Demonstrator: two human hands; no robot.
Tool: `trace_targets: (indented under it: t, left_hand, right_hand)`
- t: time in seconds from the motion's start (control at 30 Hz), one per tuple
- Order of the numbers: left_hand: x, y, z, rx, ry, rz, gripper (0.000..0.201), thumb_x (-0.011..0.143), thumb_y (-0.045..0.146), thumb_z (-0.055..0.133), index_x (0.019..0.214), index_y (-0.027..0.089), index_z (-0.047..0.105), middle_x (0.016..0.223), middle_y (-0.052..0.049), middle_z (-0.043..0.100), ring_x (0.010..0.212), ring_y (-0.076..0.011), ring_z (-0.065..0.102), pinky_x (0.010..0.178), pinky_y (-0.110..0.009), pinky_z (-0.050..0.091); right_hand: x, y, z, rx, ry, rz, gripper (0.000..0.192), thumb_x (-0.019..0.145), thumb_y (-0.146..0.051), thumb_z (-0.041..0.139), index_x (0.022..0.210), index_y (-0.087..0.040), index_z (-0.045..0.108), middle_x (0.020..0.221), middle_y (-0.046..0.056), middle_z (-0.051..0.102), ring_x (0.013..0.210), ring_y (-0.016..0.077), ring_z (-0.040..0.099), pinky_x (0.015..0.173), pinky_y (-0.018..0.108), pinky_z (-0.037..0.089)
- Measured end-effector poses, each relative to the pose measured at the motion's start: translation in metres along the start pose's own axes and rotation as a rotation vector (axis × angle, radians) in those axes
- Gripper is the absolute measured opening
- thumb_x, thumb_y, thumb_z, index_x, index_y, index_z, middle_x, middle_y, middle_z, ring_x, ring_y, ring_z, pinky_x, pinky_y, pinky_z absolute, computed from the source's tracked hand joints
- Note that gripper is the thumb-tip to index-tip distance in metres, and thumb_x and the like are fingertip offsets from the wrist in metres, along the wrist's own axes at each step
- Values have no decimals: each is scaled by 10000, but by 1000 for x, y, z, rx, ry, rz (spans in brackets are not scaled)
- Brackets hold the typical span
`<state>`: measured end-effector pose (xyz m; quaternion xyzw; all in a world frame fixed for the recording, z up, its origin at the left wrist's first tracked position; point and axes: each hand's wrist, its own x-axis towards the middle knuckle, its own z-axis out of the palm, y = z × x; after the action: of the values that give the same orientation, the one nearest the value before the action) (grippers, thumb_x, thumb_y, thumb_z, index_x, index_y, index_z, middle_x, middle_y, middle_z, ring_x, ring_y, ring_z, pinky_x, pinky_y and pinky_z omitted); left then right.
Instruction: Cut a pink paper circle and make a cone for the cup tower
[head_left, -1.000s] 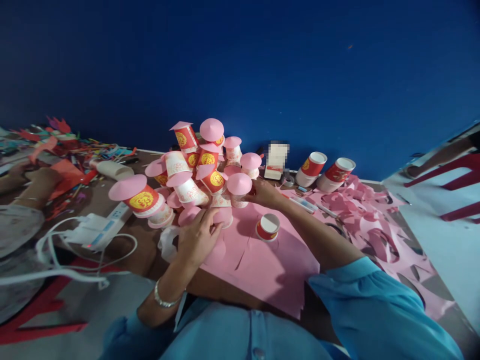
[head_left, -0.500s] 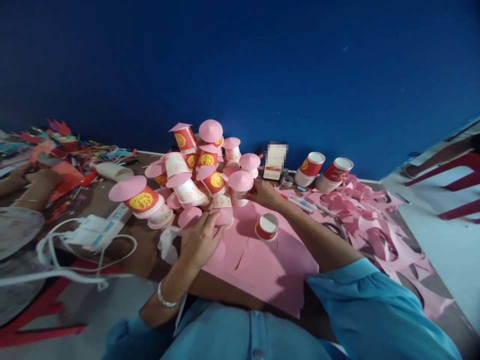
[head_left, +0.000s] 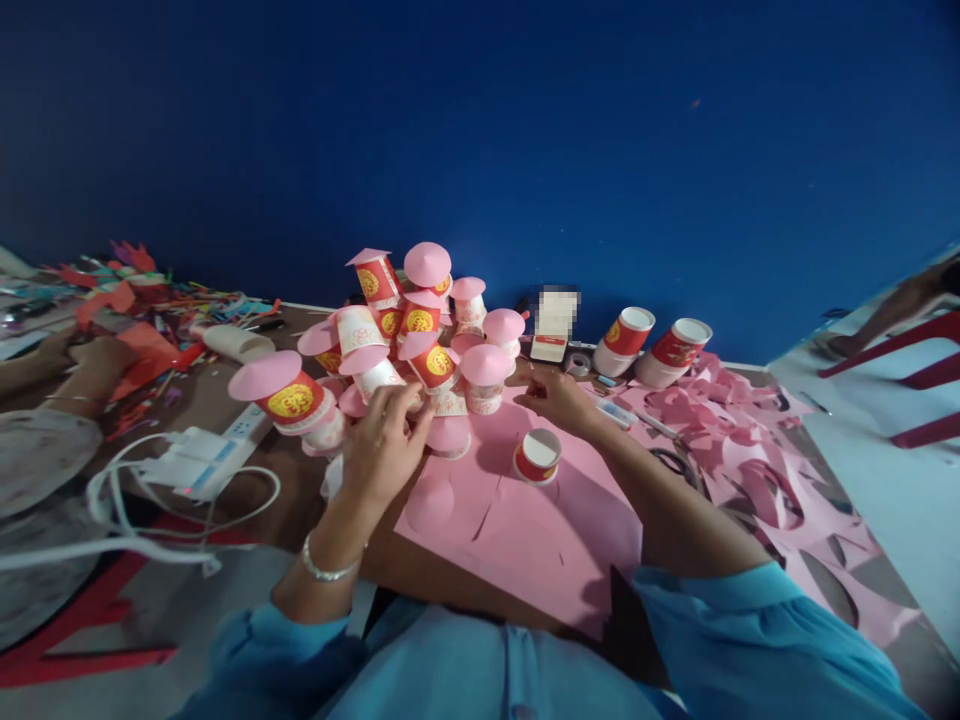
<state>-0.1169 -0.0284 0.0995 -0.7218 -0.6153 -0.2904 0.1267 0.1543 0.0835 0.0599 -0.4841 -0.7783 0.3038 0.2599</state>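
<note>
My left hand (head_left: 382,445) reaches over the front of a cluster of paper cups with pink paper cone caps. Its fingers are bent and apart, close to a white patterned cup (head_left: 377,378) that they partly hide; whether they touch it I cannot tell. To the right, my right hand (head_left: 559,398) hovers with loosely curled fingers, a little apart from a capped cup (head_left: 484,375). A red-and-white cup (head_left: 538,456) stands open end up on the pink paper sheet (head_left: 517,540). Another pink cone (head_left: 448,435) sits at the cluster's front.
Two stacked cup pairs (head_left: 625,340) and a phone (head_left: 555,325) stand by the blue wall. Pink paper scraps (head_left: 757,450) cover the table's right side. At left are a power strip (head_left: 229,450), white cables and another person's hands (head_left: 105,365) among coloured paper.
My left hand has moved up and left, off the front pink cone toward the white cup. My right hand has drawn slightly right, away from the capped cup.
</note>
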Motion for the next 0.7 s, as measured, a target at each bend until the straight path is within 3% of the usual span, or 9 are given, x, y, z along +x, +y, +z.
trace_targets:
  t: [0.07,0.13,0.27,0.43,0.7]
  left_hand:
    - [21,0,-12,41,21,14,342,979,303,622,1298,179,613,1239,-128,706,1113,-273,695,838,-355,560]
    - [40,1,-22,115,-34,24,419,973,263,609,1384,195,563,1352,-120,669,1202,-295,662,819,-358,567]
    - [69,3,-31,312,-220,201,564,953,69,475,1485,256,500,1518,-103,542,1025,-259,694,782,-373,562]
    - [89,5,-26,440,-284,367,404,996,91,445,1306,242,655,1332,-147,621,1168,-350,601,886,-484,527]
    - [102,1,-18,481,-254,439,286,979,100,491,1072,222,732,1401,-137,603,1275,-375,531,944,-521,485]
  right_hand:
    - [-11,5,-5,15,10,17,338,853,-222,692,1186,-194,738,762,13,704,673,161,630,652,279,451]
    - [-21,8,-9,31,28,39,345,861,-244,681,1198,-193,738,745,11,708,658,161,627,650,287,452]
    - [-34,15,-14,69,53,72,365,879,-328,666,1187,-147,740,726,26,704,647,169,618,636,303,455]
    - [-41,21,-12,158,19,75,405,882,-365,647,1213,-148,732,734,27,699,644,166,604,623,302,458]
    - [-46,19,-6,168,3,80,367,870,-380,671,1158,-172,765,791,43,736,681,173,628,638,297,465]
